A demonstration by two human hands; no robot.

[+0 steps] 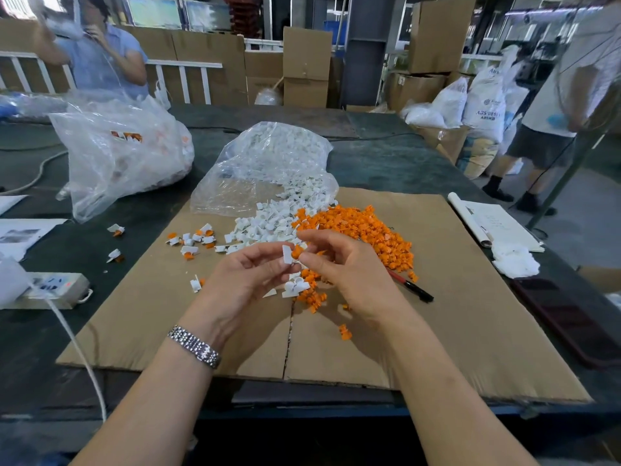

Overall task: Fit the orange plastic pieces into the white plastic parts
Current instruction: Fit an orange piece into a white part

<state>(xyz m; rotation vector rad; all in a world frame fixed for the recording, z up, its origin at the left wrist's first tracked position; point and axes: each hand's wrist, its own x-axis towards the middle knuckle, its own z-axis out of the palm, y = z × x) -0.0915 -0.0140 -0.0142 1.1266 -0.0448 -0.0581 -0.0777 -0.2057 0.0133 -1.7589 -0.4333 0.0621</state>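
Head view, looking down at my hands over the bench. My left hand (248,274) pinches a small white plastic part (286,254) between thumb and fingertips; my right hand (339,264) pinches a small orange plastic piece (297,251) and has it touching the white part. Whether it is seated yet I cannot tell.

Progress, as I judge it: early. A scatter of finished white-and-orange assemblies (191,242) lies left of the piles, a dozen or so, with two more strays off the cardboard. A heap of loose orange plastic pieces (363,230) sits right of centre, and a heap of loose white plastic parts (268,223) spills from a clear plastic bag (265,159). Both heaps are large, so most of the work is left.

Surface: a flat sheet of brown corrugated cardboard (453,297) laid on a dark green bench top (386,163). A red-and-black marker pen (411,286) lies by the orange heap. A second clear plastic bag of mixed parts (121,156) stands far left, a white power strip (50,290) near the left edge, papers on both sides.

Room: a workshop with stacked cardboard boxes (305,65), white sacks, and two other people beyond the bench.
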